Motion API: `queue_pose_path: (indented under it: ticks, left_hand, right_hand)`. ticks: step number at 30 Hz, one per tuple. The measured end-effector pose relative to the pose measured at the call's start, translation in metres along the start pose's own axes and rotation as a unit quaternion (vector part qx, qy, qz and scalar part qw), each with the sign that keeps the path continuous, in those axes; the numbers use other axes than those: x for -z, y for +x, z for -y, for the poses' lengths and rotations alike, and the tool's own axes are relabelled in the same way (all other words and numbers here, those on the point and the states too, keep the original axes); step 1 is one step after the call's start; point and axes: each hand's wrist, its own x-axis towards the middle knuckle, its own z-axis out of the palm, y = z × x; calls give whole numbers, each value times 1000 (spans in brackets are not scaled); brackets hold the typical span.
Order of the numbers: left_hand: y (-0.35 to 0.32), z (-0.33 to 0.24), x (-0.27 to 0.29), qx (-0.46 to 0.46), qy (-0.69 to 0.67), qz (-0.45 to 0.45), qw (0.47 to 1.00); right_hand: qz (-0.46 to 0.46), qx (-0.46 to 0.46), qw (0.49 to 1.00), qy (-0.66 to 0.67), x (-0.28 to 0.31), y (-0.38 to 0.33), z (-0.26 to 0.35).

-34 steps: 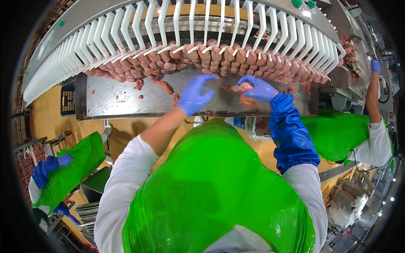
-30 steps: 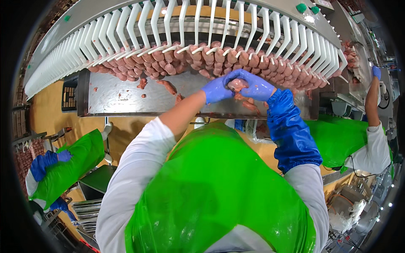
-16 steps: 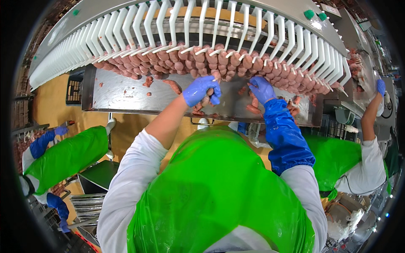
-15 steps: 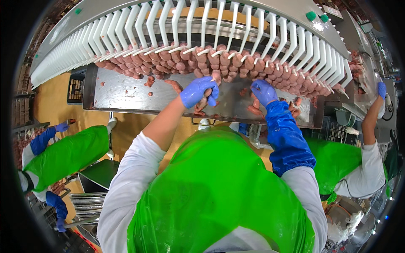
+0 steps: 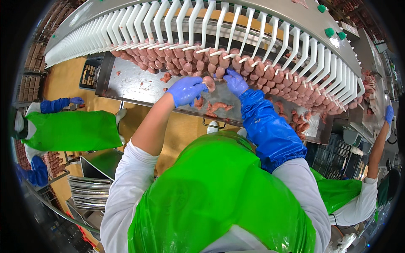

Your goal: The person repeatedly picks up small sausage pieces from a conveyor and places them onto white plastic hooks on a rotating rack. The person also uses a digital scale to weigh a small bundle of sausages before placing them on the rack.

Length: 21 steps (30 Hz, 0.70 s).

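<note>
Both my hands wear blue gloves and reach up to a row of pink raw sausages [image 5: 253,69] hanging from white hooks [image 5: 219,29] on a curved conveyor. My left hand [image 5: 185,89] is closed around a sausage link [image 5: 209,82] at the row's lower edge. My right hand [image 5: 234,81], in a long blue sleeve cover, grips the same sausage string just to the right. Below them a steel tray [image 5: 135,82] carries loose sausage pieces [image 5: 213,107]. A green plastic apron [image 5: 219,198] covers my front.
A person in a green apron [image 5: 71,130] stands at the left beside a stack of steel trays [image 5: 90,192]. Another person [image 5: 371,177] at the right reaches up to the line. Dark crates [image 5: 337,158] sit under the tray's right end. The floor is tan.
My left hand has moved right and up from the tray to the hanging row and closed on a sausage. My right hand has lifted from the tray to the row.
</note>
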Motion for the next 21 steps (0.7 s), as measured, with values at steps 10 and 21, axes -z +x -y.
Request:
queue_pose_path:
  ticks: [10, 21]
  left_hand:
    - [38, 5, -23, -52, 224, -13, 973]
    - [6, 19, -61, -83, 340, 72, 934]
  right_hand:
    - [194, -13, 949, -247, 19, -14, 90]
    - [130, -259, 784, 549, -24, -48, 79]
